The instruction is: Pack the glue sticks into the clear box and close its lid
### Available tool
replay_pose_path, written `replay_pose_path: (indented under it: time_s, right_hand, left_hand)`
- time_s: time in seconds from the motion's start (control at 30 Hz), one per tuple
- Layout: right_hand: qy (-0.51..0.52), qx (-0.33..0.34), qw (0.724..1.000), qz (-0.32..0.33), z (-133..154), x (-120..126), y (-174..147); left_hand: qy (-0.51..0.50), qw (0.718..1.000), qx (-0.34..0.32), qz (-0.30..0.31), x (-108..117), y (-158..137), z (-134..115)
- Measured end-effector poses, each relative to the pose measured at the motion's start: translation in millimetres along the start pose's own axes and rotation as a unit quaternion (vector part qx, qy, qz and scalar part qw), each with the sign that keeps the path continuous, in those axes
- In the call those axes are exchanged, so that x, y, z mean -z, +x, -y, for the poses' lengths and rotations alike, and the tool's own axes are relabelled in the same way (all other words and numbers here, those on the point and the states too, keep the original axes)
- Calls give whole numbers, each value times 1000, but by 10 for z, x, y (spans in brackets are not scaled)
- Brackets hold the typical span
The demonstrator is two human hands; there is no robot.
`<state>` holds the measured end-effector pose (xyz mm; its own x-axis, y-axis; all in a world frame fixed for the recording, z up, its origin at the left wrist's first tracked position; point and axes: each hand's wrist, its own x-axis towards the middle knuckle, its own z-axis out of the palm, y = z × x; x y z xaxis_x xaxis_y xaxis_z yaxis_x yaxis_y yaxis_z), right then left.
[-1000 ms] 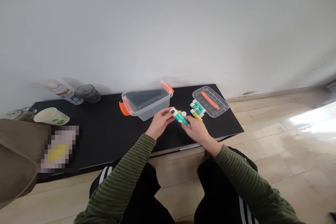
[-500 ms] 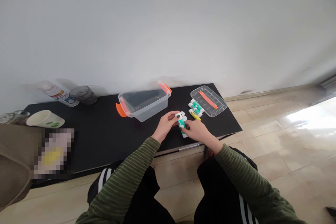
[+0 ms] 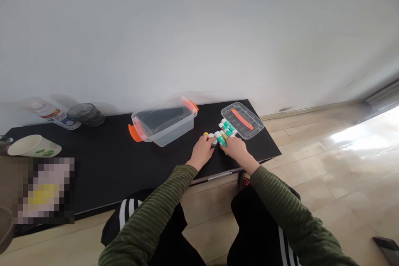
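Small tubes that look like glue sticks lie on the black table between my hands. My left hand (image 3: 202,151) is closed around a few of them; their white caps (image 3: 213,139) and a yellow end show past the fingers, and the rest is hidden. My right hand (image 3: 236,149) grips a green-and-white glue stick (image 3: 220,138) from above, laying it beside the row. More green-and-white glue sticks (image 3: 228,126) lie just beyond that hand, and a yellow-banded one is partly covered by it.
An uncovered clear plastic box (image 3: 174,133) with orange latches stands behind my left hand. Its clear lid (image 3: 254,129) with an orange handle lies at the right. Far left are a paper cup (image 3: 34,146), a dark glass (image 3: 86,114), and a spray can (image 3: 56,115).
Both hands have lowered to the table. The green-and-white glue stick held upright between them is now down beside the others. The view has shifted slightly.
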<state>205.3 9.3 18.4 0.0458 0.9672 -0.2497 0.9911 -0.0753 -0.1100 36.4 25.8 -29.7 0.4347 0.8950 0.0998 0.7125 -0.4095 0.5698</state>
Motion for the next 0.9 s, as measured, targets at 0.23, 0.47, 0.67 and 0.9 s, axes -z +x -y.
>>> replay_pose_path:
  time_s: [0.23, 0.47, 0.67, 0.9]
  right_hand:
    - [-11, -2, 1000, 11, 43, 1, 25]
    - [8, -21, 999, -43, -172, 100, 127]
    - [4, -45, 999, -22, -166, 20, 161]
    - [0, -39, 999, -10, -80, -4, 158]
  left_hand:
    - [-12, 1000, 20, -20, 78, 78, 104]
    - [-4, 998, 39, -46, 126, 149, 216]
    - [-23, 997, 61, -31, 123, 154, 264]
    - [-241, 951, 146, -130, 289, 210, 315]
